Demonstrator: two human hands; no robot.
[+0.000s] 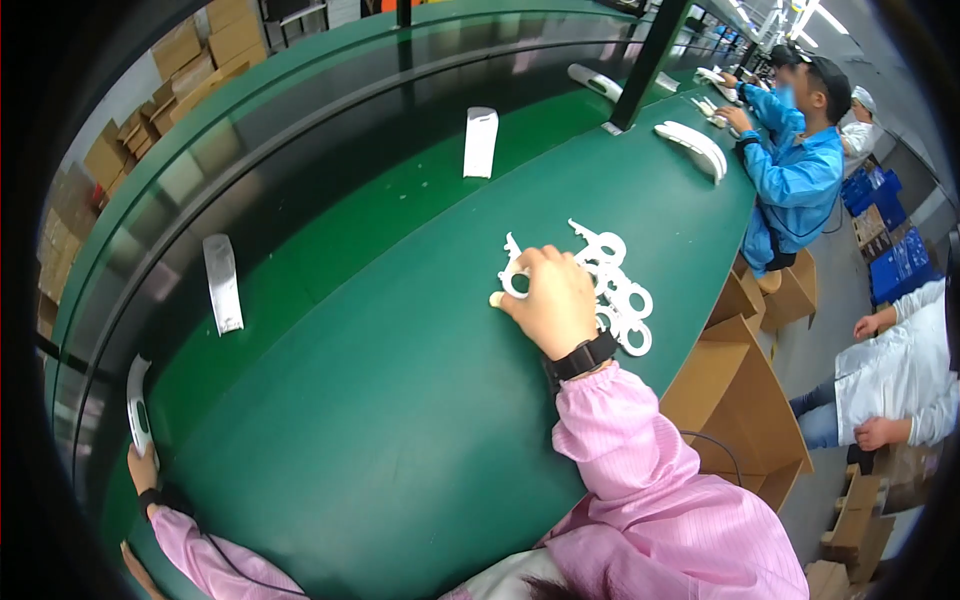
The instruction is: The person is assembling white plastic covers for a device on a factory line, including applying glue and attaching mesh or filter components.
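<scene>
At the far left, my left hand (pixel 144 468) is closed on the lower end of a long, curved white plastic shell (pixel 139 405) with a dark oval opening. My right hand (pixel 556 302) is over the middle of the green table, with thumb and fingers closed around a white ring-shaped plastic part (pixel 508 276) that has a notched arm. Beside and partly under this hand is a loose pile of similar white ring parts (pixel 632 305). A dark band is on each wrist, and a cable runs along my left sleeve.
On the green belt beyond the table (pixel 400 420) lie white shells (pixel 481 142), (pixel 223 285). A dark green post (pixel 650 65) stands at the table's far side, near curved white shells (pixel 694 147). Cardboard boxes (pixel 745 400) stand at right. A co-worker in blue (pixel 800 165) works farther along.
</scene>
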